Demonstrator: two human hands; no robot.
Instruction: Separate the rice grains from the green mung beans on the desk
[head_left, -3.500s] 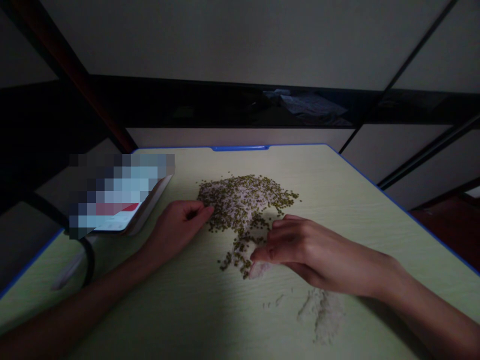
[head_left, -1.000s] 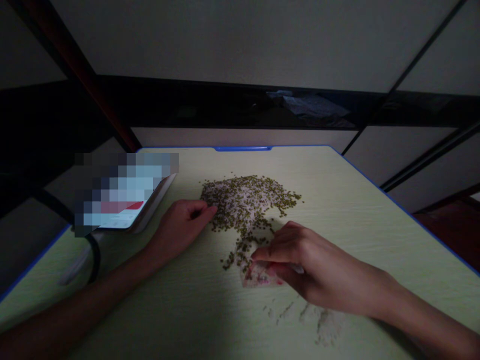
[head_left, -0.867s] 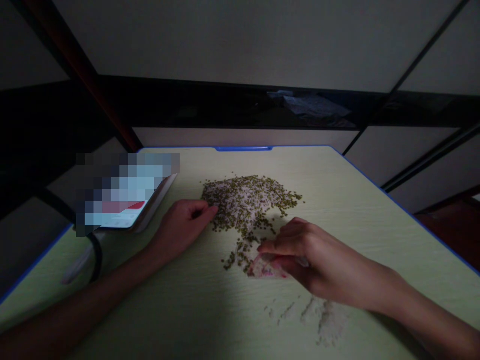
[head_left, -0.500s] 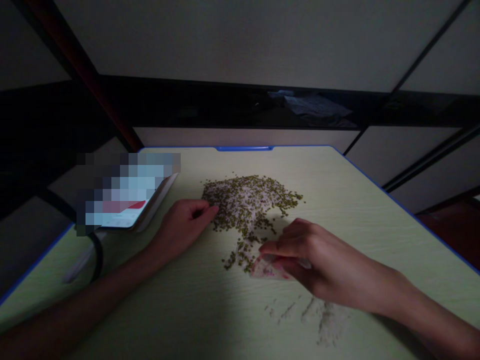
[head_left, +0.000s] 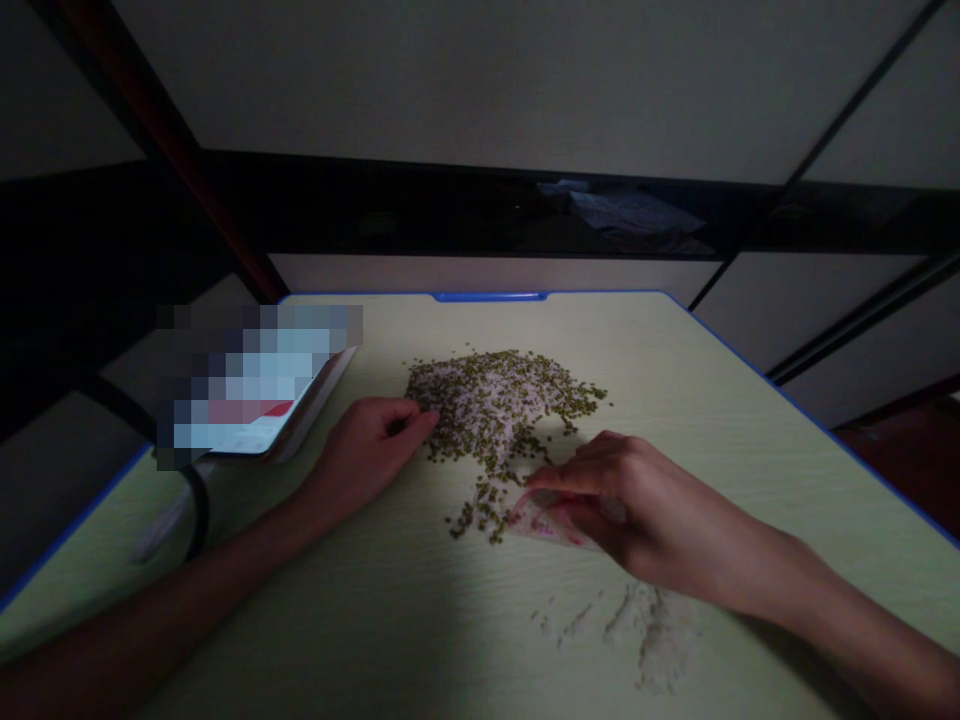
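Observation:
A heap of small green beans mixed with white grains lies mid-table. At its left edge rests my left hand, loosely closed, thumb tip touching the heap; whatever the curled fingers hold, if anything, is hidden. Near the heap's front side, my right hand is closed on a small clear plastic bag with pink-red print. The bag's left end shows past the fingers, while the palm covers the rest. A small strand of beans and grains lies directly beside the bag's left end.
A phone or tablet with a lit, blurred screen leans at the left, with a black cable beside it. White grains are scattered below my right hand. The pale tabletop has a blue rim; cabinet panels stand behind it.
My right hand's index finger has stretched out slightly and the bag has shifted a little to the right, away from the strand of beans. My left hand stays in place.

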